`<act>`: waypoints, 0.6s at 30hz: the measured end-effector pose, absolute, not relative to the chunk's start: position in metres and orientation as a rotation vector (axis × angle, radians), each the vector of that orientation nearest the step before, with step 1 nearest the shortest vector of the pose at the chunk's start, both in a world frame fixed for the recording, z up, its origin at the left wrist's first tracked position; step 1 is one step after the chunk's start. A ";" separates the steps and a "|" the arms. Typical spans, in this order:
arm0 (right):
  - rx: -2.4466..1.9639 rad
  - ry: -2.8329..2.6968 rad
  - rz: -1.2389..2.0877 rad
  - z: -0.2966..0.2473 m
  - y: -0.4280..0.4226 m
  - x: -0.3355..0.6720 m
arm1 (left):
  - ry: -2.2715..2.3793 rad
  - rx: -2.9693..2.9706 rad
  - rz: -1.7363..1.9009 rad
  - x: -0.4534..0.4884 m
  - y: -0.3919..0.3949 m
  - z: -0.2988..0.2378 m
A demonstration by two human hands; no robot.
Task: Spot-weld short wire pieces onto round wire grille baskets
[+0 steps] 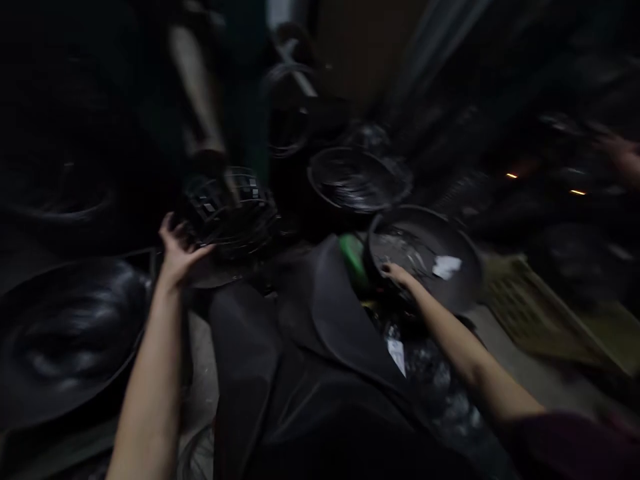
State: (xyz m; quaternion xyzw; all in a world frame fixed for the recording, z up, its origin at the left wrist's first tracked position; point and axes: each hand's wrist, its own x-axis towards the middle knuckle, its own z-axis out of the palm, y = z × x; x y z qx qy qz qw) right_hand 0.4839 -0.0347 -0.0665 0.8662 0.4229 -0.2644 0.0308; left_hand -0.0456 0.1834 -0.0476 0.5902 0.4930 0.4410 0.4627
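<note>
The picture is dark and smeared by motion. My left hand (pixel 177 253) has its thumb and fingers spread, beside a dark basket (pixel 213 237) with a light-edged, open-grid rim. I see nothing held in it. My right hand (pixel 399 275) is at the near left side of a round black basin (pixel 467 267), its fingers closed together; what they hold, if anything, I cannot make out. Inside that basin lie a white scrap (pixel 447 267) and some shiny clear pieces (pixel 400 247). A green object (pixel 354 259) sits against the basin's left side.
A wide black basin (pixel 30 300) with shiny dark contents stands at left. Another round tub (pixel 325 193) with dark coils is farther back. A yellowish crate (pixel 530 313) lies at right, near black plastic bags (pixel 440 380). Another person's arm (pixel 197 87) reaches down; another hand (pixel 623 153) shows far right.
</note>
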 end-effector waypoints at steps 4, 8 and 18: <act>2.809 1.086 -0.862 -0.088 -0.039 0.523 | 1.213 1.450 1.102 -0.052 0.205 -0.060; 2.958 1.057 -0.790 -0.095 -0.046 0.541 | 1.230 1.467 1.100 -0.053 0.199 -0.057; 3.239 0.972 -0.501 -0.106 -0.040 0.563 | 1.360 1.376 1.113 -0.038 0.196 -0.039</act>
